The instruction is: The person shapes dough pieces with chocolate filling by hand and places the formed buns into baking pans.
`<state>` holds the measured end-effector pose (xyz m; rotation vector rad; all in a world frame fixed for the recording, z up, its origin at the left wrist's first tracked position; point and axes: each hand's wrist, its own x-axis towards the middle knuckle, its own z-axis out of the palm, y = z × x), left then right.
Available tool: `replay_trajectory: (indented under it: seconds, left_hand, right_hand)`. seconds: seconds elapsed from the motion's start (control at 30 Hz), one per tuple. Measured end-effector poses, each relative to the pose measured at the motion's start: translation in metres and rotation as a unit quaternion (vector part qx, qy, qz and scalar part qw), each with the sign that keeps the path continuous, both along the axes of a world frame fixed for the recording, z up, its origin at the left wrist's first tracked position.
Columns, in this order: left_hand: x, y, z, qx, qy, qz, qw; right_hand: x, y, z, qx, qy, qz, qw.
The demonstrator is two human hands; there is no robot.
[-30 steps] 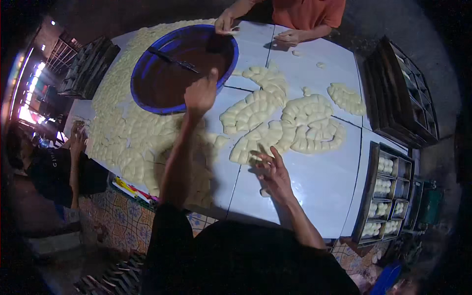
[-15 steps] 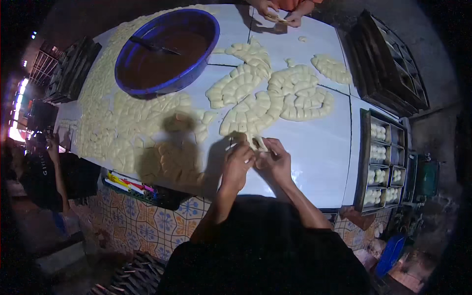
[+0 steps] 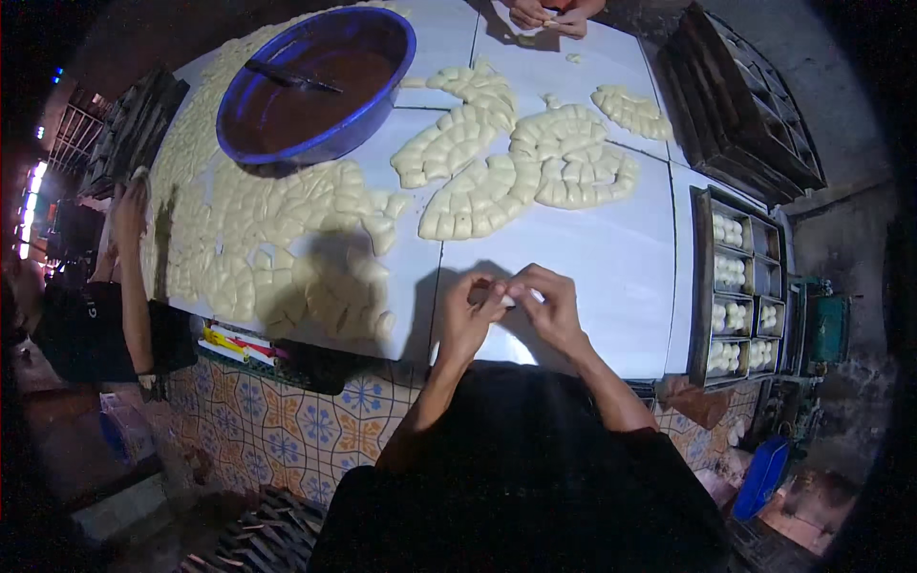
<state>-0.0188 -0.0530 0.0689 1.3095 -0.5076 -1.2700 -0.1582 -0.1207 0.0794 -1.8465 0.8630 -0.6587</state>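
My left hand [image 3: 466,320] and right hand [image 3: 552,310] meet over the white tiled table [image 3: 611,277], both with fingers closed on a small pale dough piece [image 3: 507,299], mostly hidden by the fingertips. Just beyond them lie joined, scalloped rows of shaped dough [image 3: 478,201] and a smaller cluster [image 3: 630,110]. A broad spread of dough pieces [image 3: 287,210] covers the left part of the table, partly in shadow. At the back left, a blue basin [image 3: 382,115] holds brown filling and a dark utensil [image 3: 291,81].
A co-worker's hands [image 3: 549,19] work at the far edge. Another person [image 3: 124,277] reaches in from the left. Stacked dark trays stand left [image 3: 129,124] and right [image 3: 726,95]. A pan [image 3: 697,286] holds dough balls. A crate [image 3: 229,349] of coloured items sits below the table's edge.
My left hand has come from over the basin to join my right, fingers closing on dough. Both then shifted slightly, hiding more of the piece. The view has shifted, scene appearing higher.
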Motion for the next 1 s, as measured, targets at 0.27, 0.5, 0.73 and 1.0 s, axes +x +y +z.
replay_trajectory:
  seconds: [0.27, 0.5, 0.73, 1.0]
  left_hand:
    - [0.011, 0.008, -0.015, -0.216, -0.03, -0.06, 0.974]
    - [0.058, 0.011, -0.04, -0.261, -0.048, 0.165, 0.95]
    - [0.121, 0.035, -0.042, -0.103, -0.186, 0.248, 0.945]
    - [0.137, -0.04, -0.055, -0.018, -0.45, 0.06, 0.891]
  right_hand:
    - [0.0, -0.012, -0.025, 0.481, -0.036, 0.066, 0.874]
    - [0.029, -0.049, -0.052, 0.205, -0.012, 0.109, 0.973]
    - [0.069, -0.066, -0.02, 0.057, 0.011, 0.023, 0.998]
    - [0.227, -0.088, -0.061, -0.19, 0.171, 0.034, 0.966]
